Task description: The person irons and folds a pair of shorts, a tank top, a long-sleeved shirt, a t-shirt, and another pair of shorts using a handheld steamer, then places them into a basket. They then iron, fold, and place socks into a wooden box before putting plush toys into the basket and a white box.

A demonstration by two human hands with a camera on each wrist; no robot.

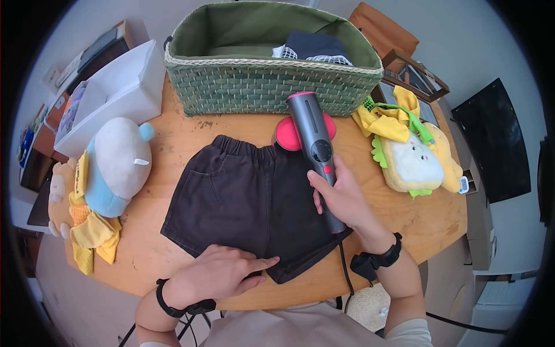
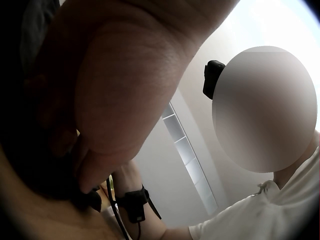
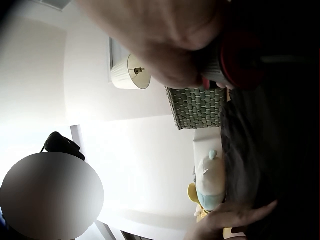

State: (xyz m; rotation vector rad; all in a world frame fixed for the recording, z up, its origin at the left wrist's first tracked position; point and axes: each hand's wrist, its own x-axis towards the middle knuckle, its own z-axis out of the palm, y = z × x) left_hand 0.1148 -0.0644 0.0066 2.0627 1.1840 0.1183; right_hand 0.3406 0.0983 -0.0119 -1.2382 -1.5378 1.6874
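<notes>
Steamer [image 1: 315, 124]: one, gripped round its handle [image 1: 333, 222] by the right hand [image 1: 344, 194], pink head [image 1: 287, 134] ahead of that hand at the waistband [image 1: 240, 147]. Probably a bit heavy, stiff, smooth; handle's the place to grab, not the head.
Shorts [image 1: 231, 191]: one black pair, laid flat ahead of the left hand [image 1: 222, 270]. Should be light, floppy, hard to break; I'd take them by waistband or hem [image 1: 278, 276].
Left hand: resting at the hem, index finger [image 1: 263, 265] out straight, no grip I can see.
Plush toys [image 1: 118, 168]: four, looks like, two outside each hand.
Basket [image 1: 272, 88]: one, beyond both hands.
</notes>
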